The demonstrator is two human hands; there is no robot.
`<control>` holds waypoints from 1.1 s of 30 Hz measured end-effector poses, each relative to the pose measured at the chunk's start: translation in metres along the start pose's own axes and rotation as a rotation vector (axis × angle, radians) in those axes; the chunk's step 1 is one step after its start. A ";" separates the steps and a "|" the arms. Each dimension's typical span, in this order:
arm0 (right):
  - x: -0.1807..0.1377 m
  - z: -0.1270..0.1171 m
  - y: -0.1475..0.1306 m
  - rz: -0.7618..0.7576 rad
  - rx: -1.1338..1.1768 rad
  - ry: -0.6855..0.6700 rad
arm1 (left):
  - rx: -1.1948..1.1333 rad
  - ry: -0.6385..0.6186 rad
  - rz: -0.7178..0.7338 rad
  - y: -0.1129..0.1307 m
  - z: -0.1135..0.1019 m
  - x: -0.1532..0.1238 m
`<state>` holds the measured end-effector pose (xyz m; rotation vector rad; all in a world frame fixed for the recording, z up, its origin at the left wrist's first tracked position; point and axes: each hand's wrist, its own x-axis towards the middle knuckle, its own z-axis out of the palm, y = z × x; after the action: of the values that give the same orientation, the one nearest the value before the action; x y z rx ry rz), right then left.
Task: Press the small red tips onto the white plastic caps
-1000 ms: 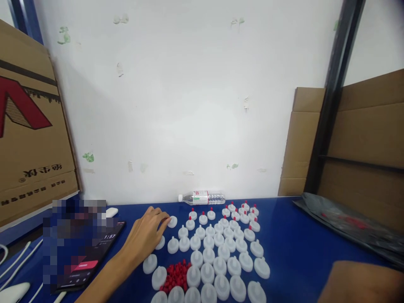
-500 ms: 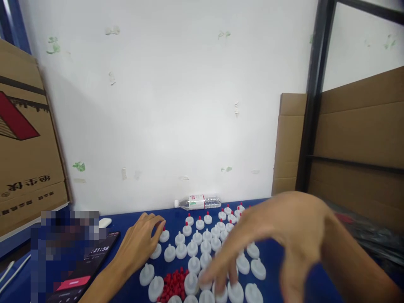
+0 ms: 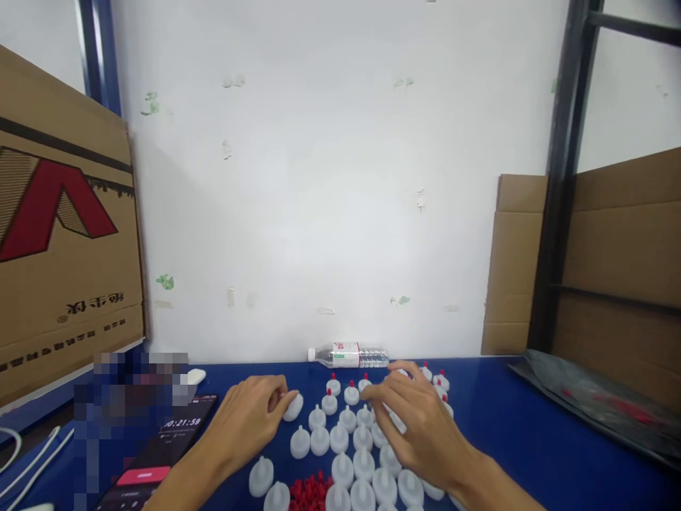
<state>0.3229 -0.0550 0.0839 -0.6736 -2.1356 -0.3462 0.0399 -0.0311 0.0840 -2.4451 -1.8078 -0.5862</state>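
1. The left hand [image 3: 250,426] is down on the table [image 3: 505,426], thumb and fingertips pinched on one white cap [image 3: 293,406] right at its tips. That's a good anchor. I'd hold the cap flat so its spout points straight up.
2. The right hand [image 3: 420,429] hovers palm-down over the rows of white caps [image 3: 340,440] between the two hands, fingers curled. I cannot tell whether it holds anything.
3. The red plugs [image 3: 309,490] sit in a heap just behind the left fingertips, between the wrists. It's a short reach, so one plug per pick looks wisest.
4. Caps beyond the right fingertips already wear red tips, while those under the palm look bare. Going row by row probably avoids skips.
5. Mind that right palm, because closely packed caps likely tip easily.
6. The phone [image 3: 159,447] lies just outside the left wrist, and the water bottle [image 3: 348,354] lies beyond both hands.
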 end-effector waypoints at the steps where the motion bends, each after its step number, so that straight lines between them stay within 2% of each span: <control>1: -0.003 0.004 -0.002 0.045 0.018 -0.027 | -0.077 0.026 0.028 0.006 -0.001 -0.001; 3: -0.007 0.009 -0.007 0.134 0.063 -0.095 | -0.319 0.060 0.090 0.019 0.001 -0.003; 5: -0.010 0.014 -0.013 0.166 0.092 -0.150 | -0.549 0.035 0.132 0.031 0.009 -0.006; 8: -0.016 0.021 -0.021 0.183 0.109 -0.165 | -0.692 -0.043 0.155 0.043 0.021 -0.011; 10: -0.019 0.024 -0.021 0.190 0.089 -0.144 | -0.674 -0.060 0.166 0.044 0.024 -0.011; 13: -0.019 0.022 -0.016 0.197 0.053 -0.111 | -0.511 -0.080 0.186 0.036 0.024 -0.010; 19: -0.018 0.017 -0.003 0.237 0.033 -0.086 | -0.304 -0.230 0.281 0.019 0.035 -0.007; 23: -0.020 0.020 -0.004 0.246 0.046 -0.114 | -0.295 -0.262 0.256 0.016 0.041 -0.008; 33: -0.022 0.022 -0.008 0.217 0.053 -0.129 | -0.304 -0.279 0.251 0.025 0.035 -0.011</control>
<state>0.3149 -0.0591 0.0529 -0.9088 -2.1588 -0.1312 0.0698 -0.0403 0.0530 -3.0339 -1.5481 -0.5574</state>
